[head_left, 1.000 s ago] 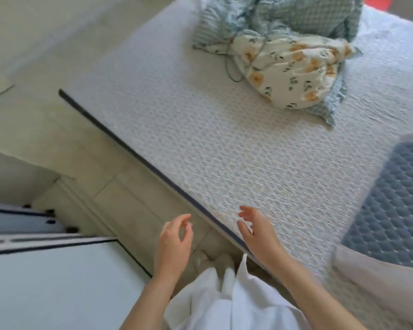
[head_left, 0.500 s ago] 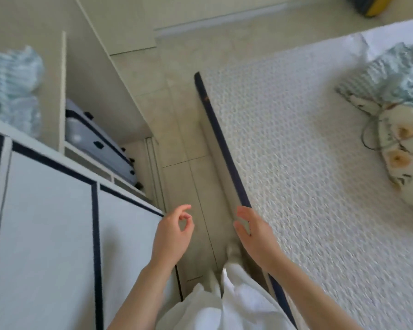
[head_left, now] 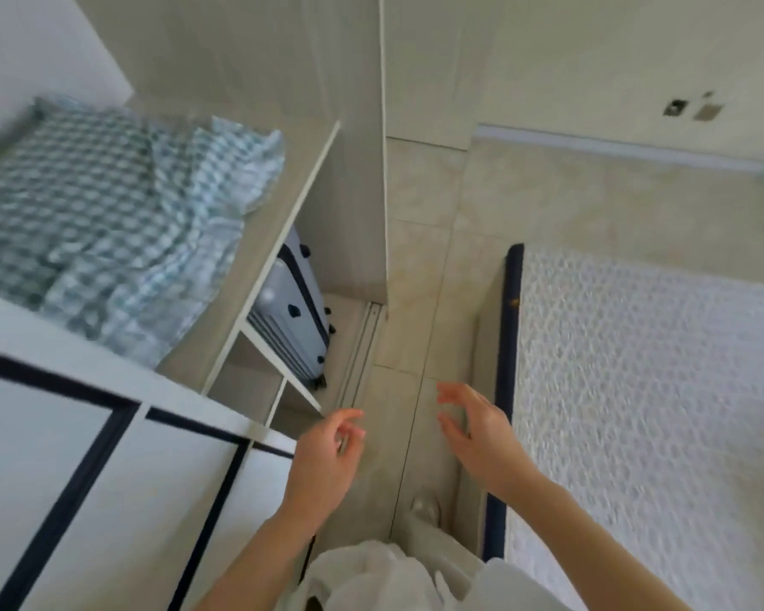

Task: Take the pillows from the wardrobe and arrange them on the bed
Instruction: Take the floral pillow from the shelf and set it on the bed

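Note:
A blue-and-white checked pillow (head_left: pixel 102 222) lies on a shelf inside the open wardrobe (head_left: pixel 279 222) at the left. The bed (head_left: pixel 653 390), with a white textured cover and a dark edge, fills the right side. My left hand (head_left: pixel 327 460) hovers over the floor near the wardrobe's lower front, fingers loosely curled and holding nothing. My right hand (head_left: pixel 473 434) is beside the bed's edge, fingers apart and empty. The pillows laid on the bed are out of view.
A pale blue suitcase (head_left: pixel 296 315) stands on the wardrobe floor under the shelf. A white sliding door with dark trim (head_left: pixel 89 491) covers the wardrobe's near part. A narrow strip of tiled floor (head_left: pixel 420 275) runs between wardrobe and bed.
The view has swung left from the bed to the wardrobe; the bed's pillows have left the frame and the shelf pillow has come into full view. Both hands stay empty and low.

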Demonstrator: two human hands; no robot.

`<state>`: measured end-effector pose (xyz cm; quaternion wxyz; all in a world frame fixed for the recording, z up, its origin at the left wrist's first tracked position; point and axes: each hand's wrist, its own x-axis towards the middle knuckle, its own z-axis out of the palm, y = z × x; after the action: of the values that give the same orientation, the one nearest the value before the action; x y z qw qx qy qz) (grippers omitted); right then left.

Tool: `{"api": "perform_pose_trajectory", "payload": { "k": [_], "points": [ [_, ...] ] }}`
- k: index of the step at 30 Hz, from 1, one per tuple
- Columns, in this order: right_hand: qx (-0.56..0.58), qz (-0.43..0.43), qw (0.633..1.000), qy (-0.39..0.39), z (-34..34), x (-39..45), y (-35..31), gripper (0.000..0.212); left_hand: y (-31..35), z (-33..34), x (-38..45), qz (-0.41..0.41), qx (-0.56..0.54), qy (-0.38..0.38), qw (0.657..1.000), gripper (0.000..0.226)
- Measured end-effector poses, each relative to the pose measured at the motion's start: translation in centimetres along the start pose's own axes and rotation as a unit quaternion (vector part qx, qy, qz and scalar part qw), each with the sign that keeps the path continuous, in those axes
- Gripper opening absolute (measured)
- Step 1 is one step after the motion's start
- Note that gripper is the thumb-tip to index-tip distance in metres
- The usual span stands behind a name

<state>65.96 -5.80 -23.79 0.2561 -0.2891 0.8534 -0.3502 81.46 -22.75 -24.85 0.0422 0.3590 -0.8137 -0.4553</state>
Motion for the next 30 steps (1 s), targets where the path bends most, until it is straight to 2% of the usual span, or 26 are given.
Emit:
{"api": "perform_pose_trajectory", "payload": {
  "k": [5, 13, 17, 20, 24, 30],
  "points": [
    [-0.034, -0.062, 0.997, -0.012, -3.9, 8.3, -2.3, 0.032, 3.5, 0.4, 4.9, -0.051, -0.05, 0.097, 0.993, 0.021],
    [-0.077, -0.18, 0.976, -0.095, -4.2, 19.3, -7.8, 0.032, 6.1, -3.2, 12.3, -0.064, -0.08, 0.22, 0.97, 0.022],
    [-0.089, -0.233, 0.962, -0.109, -3.4, 24.5, -11.3, 0.031, 6.5, -6.8, 16.0, -0.08, -0.054, 0.284, 0.954, 0.025],
    [-0.106, -0.27, 0.947, -0.136, -2.4, 28.0, -14.0, 0.031, 6.4, -9.3, 18.0, -0.095, 0.025, 0.343, 0.934, 0.032],
    [-0.123, -0.351, 0.915, -0.158, -0.5, 32.1, -18.3, 0.028, 5.7, -10.8, 18.9, -0.129, 0.129, 0.403, 0.897, 0.039],
    [-0.169, -0.503, 0.826, -0.19, 3.1, 36.7, -24.7, 0.039, 3.7, -11.8, 21.1, -0.202, 0.193, 0.421, 0.863, 0.05]
  ]
}}
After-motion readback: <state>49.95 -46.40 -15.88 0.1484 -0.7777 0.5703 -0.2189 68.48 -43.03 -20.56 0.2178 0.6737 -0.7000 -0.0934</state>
